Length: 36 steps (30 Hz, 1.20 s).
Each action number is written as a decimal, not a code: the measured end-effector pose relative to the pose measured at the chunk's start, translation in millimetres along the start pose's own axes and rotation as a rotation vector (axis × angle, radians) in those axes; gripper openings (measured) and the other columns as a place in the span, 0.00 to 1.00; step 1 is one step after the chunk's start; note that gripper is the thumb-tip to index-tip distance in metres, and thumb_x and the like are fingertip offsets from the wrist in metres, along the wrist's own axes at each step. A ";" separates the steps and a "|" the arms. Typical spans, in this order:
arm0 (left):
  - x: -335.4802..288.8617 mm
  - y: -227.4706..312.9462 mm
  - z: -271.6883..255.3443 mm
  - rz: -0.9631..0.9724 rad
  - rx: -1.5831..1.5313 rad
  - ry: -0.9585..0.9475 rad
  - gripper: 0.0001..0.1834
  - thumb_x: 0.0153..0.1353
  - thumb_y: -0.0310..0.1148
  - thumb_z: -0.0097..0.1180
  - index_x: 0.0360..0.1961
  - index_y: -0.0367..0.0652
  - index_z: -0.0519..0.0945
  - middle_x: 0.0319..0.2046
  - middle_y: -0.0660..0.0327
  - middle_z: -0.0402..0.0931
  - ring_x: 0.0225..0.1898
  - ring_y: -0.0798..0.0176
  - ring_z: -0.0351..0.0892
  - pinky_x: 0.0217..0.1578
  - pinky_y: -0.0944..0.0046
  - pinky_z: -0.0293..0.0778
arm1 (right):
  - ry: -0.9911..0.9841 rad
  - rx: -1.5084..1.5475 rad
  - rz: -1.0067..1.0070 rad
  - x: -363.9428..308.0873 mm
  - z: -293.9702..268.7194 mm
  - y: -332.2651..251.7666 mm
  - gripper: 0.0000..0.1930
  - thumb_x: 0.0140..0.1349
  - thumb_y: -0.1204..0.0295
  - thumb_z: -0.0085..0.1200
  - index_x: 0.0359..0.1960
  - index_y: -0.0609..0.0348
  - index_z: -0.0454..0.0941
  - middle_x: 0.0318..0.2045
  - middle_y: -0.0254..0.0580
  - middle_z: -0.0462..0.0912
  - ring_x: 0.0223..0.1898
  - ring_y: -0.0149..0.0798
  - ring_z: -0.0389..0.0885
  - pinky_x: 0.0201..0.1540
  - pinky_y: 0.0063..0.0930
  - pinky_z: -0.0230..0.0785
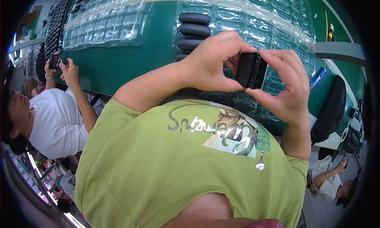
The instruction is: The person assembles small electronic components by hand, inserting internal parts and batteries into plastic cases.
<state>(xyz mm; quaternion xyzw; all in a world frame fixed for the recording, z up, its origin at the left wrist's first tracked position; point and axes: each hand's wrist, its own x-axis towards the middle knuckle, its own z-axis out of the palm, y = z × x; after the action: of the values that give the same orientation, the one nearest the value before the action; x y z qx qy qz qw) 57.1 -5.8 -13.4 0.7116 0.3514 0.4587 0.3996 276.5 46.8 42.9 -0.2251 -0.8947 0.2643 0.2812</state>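
Between my two hands is a small black case (246, 70), held up over the clear plastic trays. It looks like two black parts side by side with a narrow gap between them, and its inner details are too dark to make out. My left hand (215, 62) pinches the left side between thumb and fingers. On the opposite side, my right hand (287, 75) grips the edge with thumb below and fingertips above. Several rounded black cases (194, 30) lie in a column in the tray, just beyond my left hand.
Clear blister trays (237, 14) spread over the green table (158, 34), with another stack (105, 28) at the far left. A blue cutter (318, 78) and a black bag (331, 109) lie at the right. Co-workers (59, 121) sit at both sides.
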 end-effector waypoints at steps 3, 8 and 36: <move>-0.1 0.9 -0.3 0.020 0.030 0.000 0.36 0.38 0.23 0.73 0.53 0.34 0.74 0.42 0.56 0.70 0.37 0.64 0.81 0.35 0.68 0.84 | -0.036 -0.053 -0.035 2.7 -3.8 -3.4 0.32 0.33 0.72 0.73 0.46 0.63 0.80 0.40 0.47 0.81 0.39 0.48 0.78 0.42 0.36 0.71; 1.2 -2.2 0.1 -0.019 -0.117 0.034 0.35 0.38 0.24 0.74 0.52 0.34 0.75 0.42 0.56 0.70 0.38 0.64 0.82 0.37 0.68 0.85 | -0.011 0.033 -0.068 8.7 -4.6 0.1 0.32 0.33 0.71 0.74 0.47 0.64 0.80 0.39 0.47 0.81 0.39 0.48 0.78 0.41 0.35 0.71; 6.1 6.1 -9.3 -0.313 -0.248 -0.016 0.35 0.42 0.25 0.75 0.54 0.37 0.74 0.44 0.59 0.74 0.41 0.67 0.81 0.41 0.69 0.82 | -0.123 -0.124 -0.021 10.8 4.0 8.3 0.33 0.32 0.73 0.72 0.49 0.61 0.81 0.43 0.42 0.80 0.43 0.48 0.74 0.48 0.39 0.68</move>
<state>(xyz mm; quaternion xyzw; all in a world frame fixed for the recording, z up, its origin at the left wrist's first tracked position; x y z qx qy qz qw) 51.2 -0.8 -3.3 0.5974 0.3954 0.4251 0.5532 268.1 57.7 39.2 -0.2158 -0.9273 0.2187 0.2139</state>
